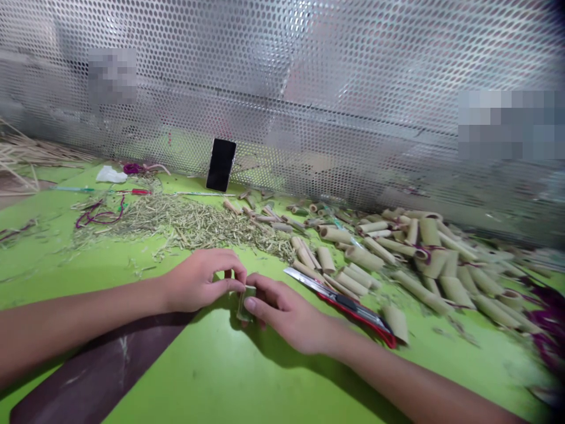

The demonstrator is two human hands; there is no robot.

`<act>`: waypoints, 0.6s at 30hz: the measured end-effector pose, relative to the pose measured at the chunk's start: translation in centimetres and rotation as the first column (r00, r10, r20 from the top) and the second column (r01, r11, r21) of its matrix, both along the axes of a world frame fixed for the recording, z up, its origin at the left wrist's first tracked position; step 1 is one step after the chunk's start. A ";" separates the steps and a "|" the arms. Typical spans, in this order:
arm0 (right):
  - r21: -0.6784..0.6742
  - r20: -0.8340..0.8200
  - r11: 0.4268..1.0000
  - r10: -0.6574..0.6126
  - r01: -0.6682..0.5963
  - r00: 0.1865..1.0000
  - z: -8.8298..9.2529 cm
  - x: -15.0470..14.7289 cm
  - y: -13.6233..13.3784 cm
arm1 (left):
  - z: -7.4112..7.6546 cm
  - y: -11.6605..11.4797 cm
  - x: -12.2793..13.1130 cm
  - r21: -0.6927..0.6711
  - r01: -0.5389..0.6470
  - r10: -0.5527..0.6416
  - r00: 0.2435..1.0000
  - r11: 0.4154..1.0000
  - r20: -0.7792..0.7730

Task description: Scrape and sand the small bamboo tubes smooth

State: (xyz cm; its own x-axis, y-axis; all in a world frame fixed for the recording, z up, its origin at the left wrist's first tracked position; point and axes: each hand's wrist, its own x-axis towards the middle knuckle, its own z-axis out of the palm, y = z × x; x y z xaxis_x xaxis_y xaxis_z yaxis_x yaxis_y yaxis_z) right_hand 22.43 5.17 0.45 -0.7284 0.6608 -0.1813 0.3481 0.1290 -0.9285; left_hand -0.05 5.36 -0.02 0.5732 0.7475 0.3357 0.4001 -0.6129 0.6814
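You're pinching now: L hand (pixel 198 281) curled, fingertips down on a short cane piece (pixel 246 303), R hand (pixel 282 312) closing in from the other side, fingers on it too. Both hands pressed in close, nearly meeting, neither spread. Piece sits btwn them, low over the green worktop (pixel 220 383), about mid-width, nearer the near edge. Looks pale, a bit see-through; exact shape hard to tell, fingers cover most of it.

Box cutter (pixel 339 303), red body, long blade out, lies right beside your R hand, tip just past the knuckles. Beyond it a big heap of cane tubes (pixel 424 262) spreads toward the right edge, a few nearly at the cutter. Shavings (pixel 185 229) in a long drift just past your L hand, not touching it. Far edge: perforated metal screen (pixel 353 106), black phone (pixel 220 165) propped nearly upright against it, white tissue (pixel 111 174) and purple cord (pixel 99 213) back left. Green top runs on below your hands to the near edge, dark strip (pixel 95 368) under L forearm.
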 end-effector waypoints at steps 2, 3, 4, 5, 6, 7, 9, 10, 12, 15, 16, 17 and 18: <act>-0.021 -0.008 1.000 0.005 -0.005 1.000 0.1 -0.1 -0.1 | 0.0 0.0 0.0 0.004 0.027 -0.027 0.999 1.000 -0.023; -0.036 -0.009 0.999 0.006 -0.006 1.000 0.1 -0.1 -0.1 | 0.0 -0.1 0.0 0.007 0.038 -0.038 0.999 0.999 -0.032; -0.047 -0.009 0.999 0.007 -0.008 1.000 0.2 -0.1 -0.1 | 0.0 -0.1 0.0 0.011 0.045 -0.045 0.998 0.999 -0.041; -0.048 -0.009 0.999 0.008 -0.008 1.000 0.1 -0.1 -0.1 | 0.0 -0.2 0.1 0.017 0.048 -0.047 0.998 0.999 -0.050; -0.038 -0.006 0.999 0.009 -0.009 1.000 0.1 -0.1 -0.1 | -0.1 -0.2 0.1 0.024 0.048 -0.046 0.997 0.999 -0.060; -0.021 -0.004 1.000 0.009 -0.009 1.000 0.1 -0.1 0.0 | -0.1 -0.3 0.1 0.030 0.046 -0.044 0.997 0.998 -0.071; 0.007 -0.012 1.000 0.009 -0.009 1.000 0.0 -0.1 0.0 | -0.2 -0.4 0.2 0.038 0.042 -0.039 0.995 0.998 -0.093; 0.011 -0.018 1.000 0.008 -0.008 1.000 -0.1 -0.1 0.0 | -0.3 -0.4 0.2 0.041 0.039 -0.035 0.994 0.998 -0.100; 0.000 -0.032 1.000 0.002 -0.002 0.999 0.0 -0.1 0.0 | -0.3 -0.4 0.3 0.051 0.035 -0.029 0.994 0.998 -0.107; -0.020 -0.047 1.000 -0.020 0.019 0.999 0.0 0.0 0.2 | -0.2 -0.5 0.3 0.063 0.022 -0.015 0.995 0.998 -0.100; -0.027 -0.051 0.999 -0.031 0.030 0.998 -0.1 0.0 0.3 | -0.2 -0.5 0.2 0.065 0.013 -0.007 0.996 0.998 -0.094; -0.035 -0.057 0.998 -0.045 0.043 0.997 -0.2 0.1 0.4 | -0.2 -0.4 0.2 0.069 0.000 0.005 0.997 0.998 -0.083; -0.046 -0.066 0.997 -0.061 0.058 0.996 -0.3 0.2 0.5 | -0.2 -0.3 0.0 0.075 -0.015 0.020 0.997 0.997 -0.070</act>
